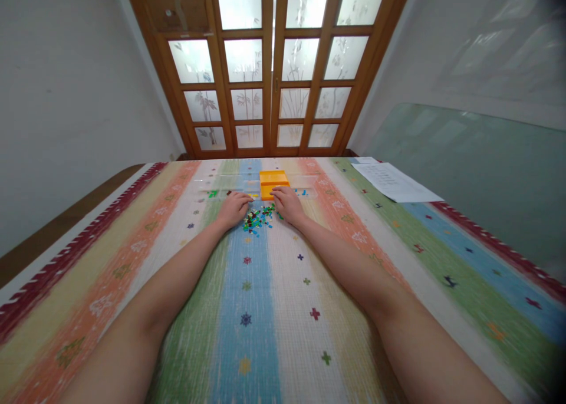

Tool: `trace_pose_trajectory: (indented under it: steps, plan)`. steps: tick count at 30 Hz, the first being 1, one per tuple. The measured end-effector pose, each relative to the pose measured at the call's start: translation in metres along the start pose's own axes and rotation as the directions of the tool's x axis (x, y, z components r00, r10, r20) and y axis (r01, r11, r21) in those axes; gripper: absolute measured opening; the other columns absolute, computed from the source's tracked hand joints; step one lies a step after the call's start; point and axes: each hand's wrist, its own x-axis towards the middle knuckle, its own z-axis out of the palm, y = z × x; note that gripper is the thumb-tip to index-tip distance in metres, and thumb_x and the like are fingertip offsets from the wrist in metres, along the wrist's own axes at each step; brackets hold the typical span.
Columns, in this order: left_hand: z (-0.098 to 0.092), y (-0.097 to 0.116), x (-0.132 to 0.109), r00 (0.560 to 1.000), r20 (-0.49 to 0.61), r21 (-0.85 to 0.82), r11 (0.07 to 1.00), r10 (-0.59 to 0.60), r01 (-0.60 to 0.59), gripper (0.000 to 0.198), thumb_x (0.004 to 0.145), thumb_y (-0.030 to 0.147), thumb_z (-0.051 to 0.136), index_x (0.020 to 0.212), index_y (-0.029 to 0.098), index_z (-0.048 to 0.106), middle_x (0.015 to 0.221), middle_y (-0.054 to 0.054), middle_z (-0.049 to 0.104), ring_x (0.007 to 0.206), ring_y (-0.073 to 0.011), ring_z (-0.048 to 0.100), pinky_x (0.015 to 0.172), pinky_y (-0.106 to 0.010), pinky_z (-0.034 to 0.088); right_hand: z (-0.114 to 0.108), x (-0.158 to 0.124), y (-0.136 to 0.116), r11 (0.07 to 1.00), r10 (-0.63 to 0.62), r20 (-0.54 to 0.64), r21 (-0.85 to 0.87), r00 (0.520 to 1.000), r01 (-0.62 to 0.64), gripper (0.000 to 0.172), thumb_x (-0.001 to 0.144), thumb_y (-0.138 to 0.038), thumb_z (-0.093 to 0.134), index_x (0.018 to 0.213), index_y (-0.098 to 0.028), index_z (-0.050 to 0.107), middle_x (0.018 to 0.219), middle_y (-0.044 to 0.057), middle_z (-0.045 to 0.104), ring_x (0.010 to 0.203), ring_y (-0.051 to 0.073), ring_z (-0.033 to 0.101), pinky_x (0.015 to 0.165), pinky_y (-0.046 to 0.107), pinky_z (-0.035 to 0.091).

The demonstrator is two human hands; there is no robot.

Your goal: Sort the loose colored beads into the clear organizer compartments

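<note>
A heap of small coloured pieces, green, blue, dark and yellow, lies on the striped cloth far out in front of me. My left hand rests at the heap's left edge with its fingers curled down; what they pinch, if anything, is too small to see. On the right edge sits my right hand, fingers also curled toward the pieces. Just beyond the hands stands an orange tray, flanked by clear compartment trays with a few green and blue pieces in them.
A printed sheet of paper lies at the far right of the table. Wooden doors with frosted glass panes stand behind the table. A glass panel leans along the right wall.
</note>
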Motion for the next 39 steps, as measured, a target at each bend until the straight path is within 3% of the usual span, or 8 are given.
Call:
trace_pose_trajectory:
  steps: [8, 17, 29, 39]
  plan:
    - [-0.01, -0.011, 0.0, 0.96, -0.194, 0.039, 0.976, -0.203, 0.214, 0.035, 0.097, 0.02, 0.048, 0.115, 0.02, 0.078, 0.125, -0.01, 0.073, 0.118, -0.0284, 0.057, 0.11, -0.046, 0.04, -0.001, -0.005, -0.011, 0.986, -0.159, 0.241, -0.01, 0.957, 0.167, 0.028, 0.105, -0.033, 0.054, 0.108, -0.022, 0.079, 0.111, 0.01, 0.074, 0.108, 0.024, 0.062, 0.1, 0.039, 0.045]
    - [-0.006, -0.03, -0.003, 0.894, -0.312, 0.109, 0.923, -0.32, 0.368, 0.034, 0.094, 0.021, 0.048, 0.105, 0.022, 0.08, 0.116, -0.007, 0.076, 0.109, -0.0277, 0.061, 0.103, -0.043, 0.042, 0.003, -0.006, -0.011, 0.971, -0.238, 0.257, 0.052, 0.937, 0.233, 0.025, 0.105, -0.03, 0.056, 0.105, -0.021, 0.08, 0.111, 0.009, 0.076, 0.109, 0.023, 0.063, 0.1, 0.036, 0.044]
    - [0.0, -0.033, -0.002, 0.914, -0.307, 0.122, 0.942, -0.265, 0.314, 0.031, 0.093, 0.022, 0.051, 0.103, 0.021, 0.08, 0.115, -0.008, 0.074, 0.111, -0.0282, 0.06, 0.103, -0.045, 0.045, 0.004, -0.005, -0.013, 0.976, -0.207, 0.294, 0.0, 0.933, 0.216, 0.037, 0.11, -0.035, 0.044, 0.109, -0.019, 0.077, 0.112, 0.01, 0.074, 0.107, 0.022, 0.063, 0.098, 0.035, 0.043]
    - [0.002, -0.031, -0.002, 0.938, -0.293, 0.138, 0.963, -0.184, 0.232, 0.029, 0.093, 0.02, 0.052, 0.103, 0.021, 0.079, 0.114, -0.009, 0.073, 0.11, -0.0277, 0.06, 0.104, -0.047, 0.046, 0.005, -0.005, -0.012, 0.979, -0.199, 0.302, 0.01, 0.932, 0.206, 0.035, 0.11, -0.034, 0.045, 0.109, -0.02, 0.077, 0.112, 0.01, 0.074, 0.107, 0.022, 0.064, 0.098, 0.035, 0.043]
